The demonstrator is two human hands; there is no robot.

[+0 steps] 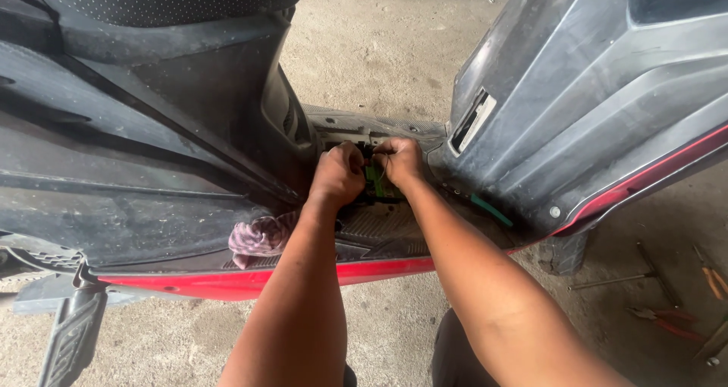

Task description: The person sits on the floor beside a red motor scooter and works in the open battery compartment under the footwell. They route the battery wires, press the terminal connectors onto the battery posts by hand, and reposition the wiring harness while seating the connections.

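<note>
Both of my hands reach into an opening in the footboard (379, 228) of a dark grey and red scooter. My left hand (337, 176) is curled tight over the left side of the opening. My right hand (400, 162) is curled beside it, fingers closed on a small dark part with green on it (374, 180). The two hands almost touch above that part. What the left fingers grip is hidden under the hand.
A pinkish rag (258, 237) lies on the footboard left of my arm. A green-handled tool (491, 210) rests under the front panel (599, 91). Pliers (667, 322), a T-handle wrench (644, 273) and a screwdriver (711, 275) lie on the concrete floor at right. A footpeg (72, 334) sticks out lower left.
</note>
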